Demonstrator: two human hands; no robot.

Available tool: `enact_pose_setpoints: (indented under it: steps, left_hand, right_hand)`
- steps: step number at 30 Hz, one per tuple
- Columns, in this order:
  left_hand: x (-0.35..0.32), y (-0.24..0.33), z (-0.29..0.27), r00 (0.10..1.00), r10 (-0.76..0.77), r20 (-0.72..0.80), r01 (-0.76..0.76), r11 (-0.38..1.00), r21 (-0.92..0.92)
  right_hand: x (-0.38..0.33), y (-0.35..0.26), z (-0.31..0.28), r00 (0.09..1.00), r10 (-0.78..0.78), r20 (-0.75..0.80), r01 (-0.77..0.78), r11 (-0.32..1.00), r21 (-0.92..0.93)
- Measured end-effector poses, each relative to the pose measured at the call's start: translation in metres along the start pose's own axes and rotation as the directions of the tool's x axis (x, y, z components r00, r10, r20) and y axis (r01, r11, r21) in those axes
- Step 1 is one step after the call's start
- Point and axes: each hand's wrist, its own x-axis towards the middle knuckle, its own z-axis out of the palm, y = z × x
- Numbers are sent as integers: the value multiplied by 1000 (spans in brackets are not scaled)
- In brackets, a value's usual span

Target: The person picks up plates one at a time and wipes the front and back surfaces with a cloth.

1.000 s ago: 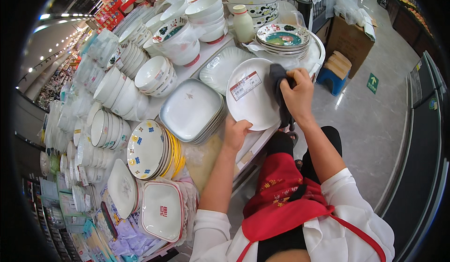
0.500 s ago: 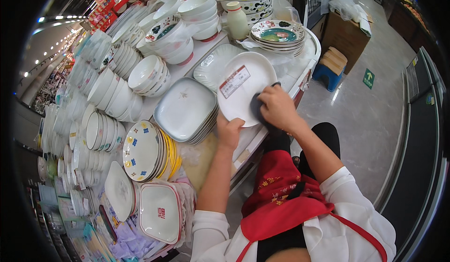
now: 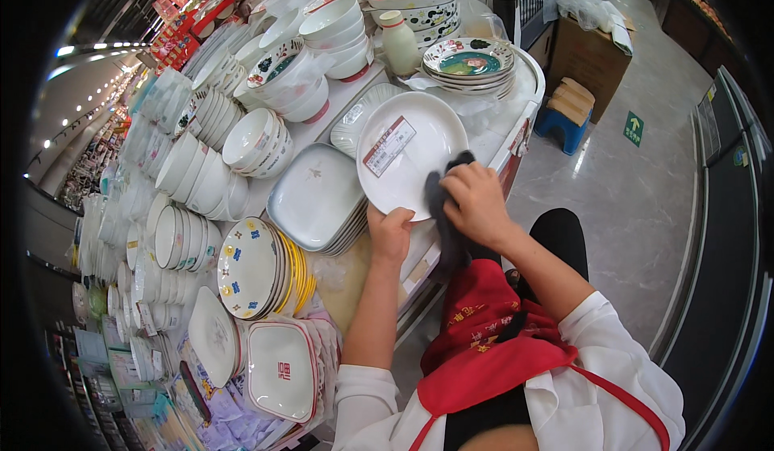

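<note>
Centre: left hand [image 3: 389,235] grips round white ceramic plate [image 3: 421,165], labelled side facing camera; right hand [image 3: 478,203] clutches dark cloth [image 3: 436,196], lengthwise near-vertical.

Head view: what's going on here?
The person's left hand holds a round white plate by its near edge. Their right hand grips a dark cloth at the plate's lower right edge. A label shows on the plate's face. A stack of squarish plates is just to its left.
</note>
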Motion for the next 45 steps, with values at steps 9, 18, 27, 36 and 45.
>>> enact_pose_setpoints:
  steps: [9,18,27,36,45]
  left_hand:
    - [2,-3,-2,1000,-7,11,5,983,181]
    - [3,-10,-13,971,241,-10,-219,897,384]
    - [0,3,-13,942,278,-190,-232,945,231]
    - [3,18,-1,918,290,-270,-300,954,3]
    - [-13,-1,4,909,408,80,-360,675,644]
  right_hand:
    - [60,36,-15,889,-8,-459,45,997,70]
    - [31,26,30,993,-17,-115,19,1000,19]
    - [2,-12,23,989,-32,141,-39,880,473]
    - [14,-4,6,993,85,-84,-44,914,403]
    - [64,17,5,932,-17,-362,6,1000,-31]
